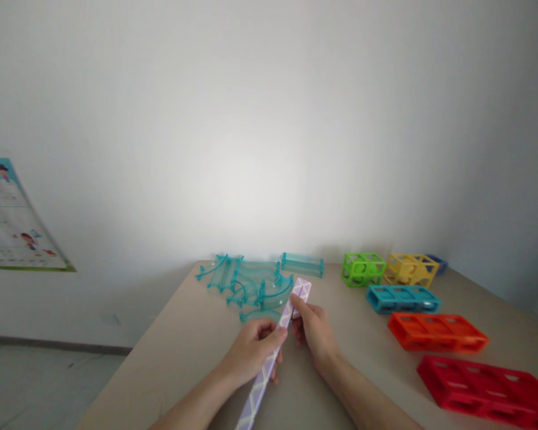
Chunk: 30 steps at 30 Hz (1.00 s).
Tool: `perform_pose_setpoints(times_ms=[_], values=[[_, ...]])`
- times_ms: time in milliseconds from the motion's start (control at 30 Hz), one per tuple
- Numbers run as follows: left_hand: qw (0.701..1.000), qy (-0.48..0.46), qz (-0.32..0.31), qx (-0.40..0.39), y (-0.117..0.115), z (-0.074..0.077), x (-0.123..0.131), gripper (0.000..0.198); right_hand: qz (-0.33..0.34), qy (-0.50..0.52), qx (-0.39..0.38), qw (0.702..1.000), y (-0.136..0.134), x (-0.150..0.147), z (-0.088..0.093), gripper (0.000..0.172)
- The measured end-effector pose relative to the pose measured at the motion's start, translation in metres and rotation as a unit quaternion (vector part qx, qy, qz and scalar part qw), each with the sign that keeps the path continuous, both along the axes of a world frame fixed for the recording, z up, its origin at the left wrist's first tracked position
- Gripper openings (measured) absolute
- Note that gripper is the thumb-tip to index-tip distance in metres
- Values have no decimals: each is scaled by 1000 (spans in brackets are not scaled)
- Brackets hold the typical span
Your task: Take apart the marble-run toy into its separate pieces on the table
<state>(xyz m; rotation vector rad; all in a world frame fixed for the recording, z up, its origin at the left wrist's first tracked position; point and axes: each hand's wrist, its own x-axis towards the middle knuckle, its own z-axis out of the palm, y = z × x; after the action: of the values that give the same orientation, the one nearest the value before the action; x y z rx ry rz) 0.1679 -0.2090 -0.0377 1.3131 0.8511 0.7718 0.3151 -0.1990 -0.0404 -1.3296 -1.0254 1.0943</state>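
A long, narrow lilac strip (263, 378) with a pale zigzag pattern slants up and away from me over the table. Toward its far end a second, shorter lilac piece lies alongside; whether the two are joined I cannot tell. My left hand (253, 350) is closed around the strip's middle, thumb on top. Near the far end, my right hand (314, 332) grips it between thumb and fingers, most of which are hidden underneath. Just beyond my hands, clear teal plastic track pieces (251, 283), curved and straight, lie grouped on the table.
The beige table (174, 340) meets a white wall. On the right stand open plastic frame blocks: green (363, 269), yellow (411, 270), dark blue (438, 263), teal (403, 298), orange (438, 332) and red (488, 388). A poster (18, 221) hangs at left.
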Motion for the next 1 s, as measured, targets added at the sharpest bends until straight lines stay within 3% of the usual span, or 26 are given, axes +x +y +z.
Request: perform_pose_setpoints(times_ms=[200,533,733,833,1000], values=[[996,-67,13,-61,1,0,0,40,78,-18,41,996,-3,-8,-2,50],[986,-98,-26,-132,-1,5,-4,36,80,-40,125,988,-2,3,6,43],[990,-89,-27,-108,-2,4,-5,37,84,-58,131,986,-2,5,7,43],[994,-64,-1,-85,-1,3,-4,41,100,-58,115,987,-4,2,5,46],[995,-6,90,-53,4,6,-4,46,182,-45,72,980,-11,-9,3,50]])
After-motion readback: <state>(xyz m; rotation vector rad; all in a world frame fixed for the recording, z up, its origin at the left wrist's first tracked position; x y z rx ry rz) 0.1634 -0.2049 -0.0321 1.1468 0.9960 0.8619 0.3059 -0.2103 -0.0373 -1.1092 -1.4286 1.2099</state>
